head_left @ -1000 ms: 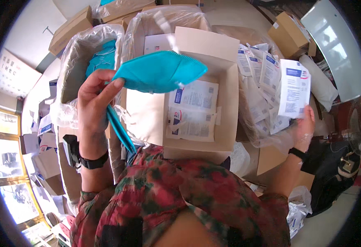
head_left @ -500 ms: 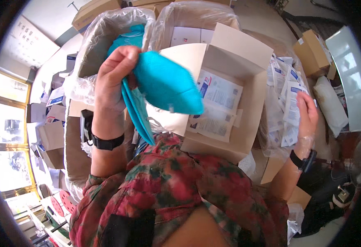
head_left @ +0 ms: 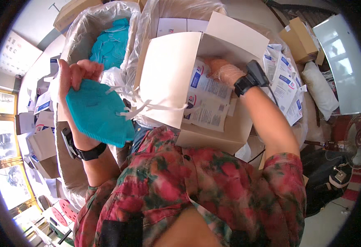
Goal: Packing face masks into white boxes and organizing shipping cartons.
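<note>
My left hand [head_left: 76,78] is raised at the left and grips the top edge of a teal folded face mask [head_left: 100,111]. White straps trail from the mask toward the right. My right hand [head_left: 223,71] is inside an open white cardboard box [head_left: 168,78], at the upper side of some flat white printed packets [head_left: 209,99]. Its fingers point down and are partly out of sight, so whether they grip a packet is unclear. Beyond my left hand, a plastic-lined carton [head_left: 75,45] contains a heap of teal masks [head_left: 112,43].
More white packets [head_left: 285,82] fill a plastic-lined container right of the box. Behind it, another lined carton holds white boxes [head_left: 182,25]. A brown carton [head_left: 299,40] and a white sack [head_left: 321,88] are farther right. Opened cartons [head_left: 42,144] are piled at the left.
My right hand has moved left from the packets at the right into the white box. My left hand has shifted left and lower with the mask, exposing the heap of masks behind.
</note>
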`<state>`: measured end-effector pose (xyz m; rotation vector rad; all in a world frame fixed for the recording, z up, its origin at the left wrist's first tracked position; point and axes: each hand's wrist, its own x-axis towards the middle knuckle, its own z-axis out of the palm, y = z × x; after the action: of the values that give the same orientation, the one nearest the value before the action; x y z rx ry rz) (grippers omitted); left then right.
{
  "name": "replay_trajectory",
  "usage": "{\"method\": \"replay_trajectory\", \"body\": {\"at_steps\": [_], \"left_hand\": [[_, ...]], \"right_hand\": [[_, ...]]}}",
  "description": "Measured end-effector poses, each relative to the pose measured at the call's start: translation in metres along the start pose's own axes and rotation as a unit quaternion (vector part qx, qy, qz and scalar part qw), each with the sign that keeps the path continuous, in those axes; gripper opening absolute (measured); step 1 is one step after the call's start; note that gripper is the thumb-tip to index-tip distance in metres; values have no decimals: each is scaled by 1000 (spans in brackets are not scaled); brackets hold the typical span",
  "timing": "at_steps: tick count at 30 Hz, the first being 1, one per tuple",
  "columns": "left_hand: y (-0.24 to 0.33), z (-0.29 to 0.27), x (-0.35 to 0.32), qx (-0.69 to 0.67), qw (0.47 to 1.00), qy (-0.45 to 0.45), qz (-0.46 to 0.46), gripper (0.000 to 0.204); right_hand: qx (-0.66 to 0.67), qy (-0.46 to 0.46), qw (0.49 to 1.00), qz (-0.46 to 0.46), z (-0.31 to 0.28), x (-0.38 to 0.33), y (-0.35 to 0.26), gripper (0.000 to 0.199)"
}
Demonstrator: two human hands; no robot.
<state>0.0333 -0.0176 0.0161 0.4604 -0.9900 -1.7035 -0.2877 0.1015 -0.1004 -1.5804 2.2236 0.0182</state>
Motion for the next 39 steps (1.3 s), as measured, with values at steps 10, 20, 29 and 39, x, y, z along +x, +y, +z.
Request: {"method": "replay_trajectory", "body": {"at_steps": [10,20,29,39], "left_hand": [[-3,-13,-2,23,997,5,-77,41],[-17,4,-7,92,991,-50,-84,40],[-22,3,-10,85,989,-76,-90,40],[-25,16,-12,208,969,-122,-61,32]], "right_hand": [[13,1,999,-34,0,-6,1,46],[93,-24,986,-138,37,-28,22,46],[102,-112,988,-9,58,-27,-10,37],[232,-24,970,-73,-16,-82,-22,25]]}}
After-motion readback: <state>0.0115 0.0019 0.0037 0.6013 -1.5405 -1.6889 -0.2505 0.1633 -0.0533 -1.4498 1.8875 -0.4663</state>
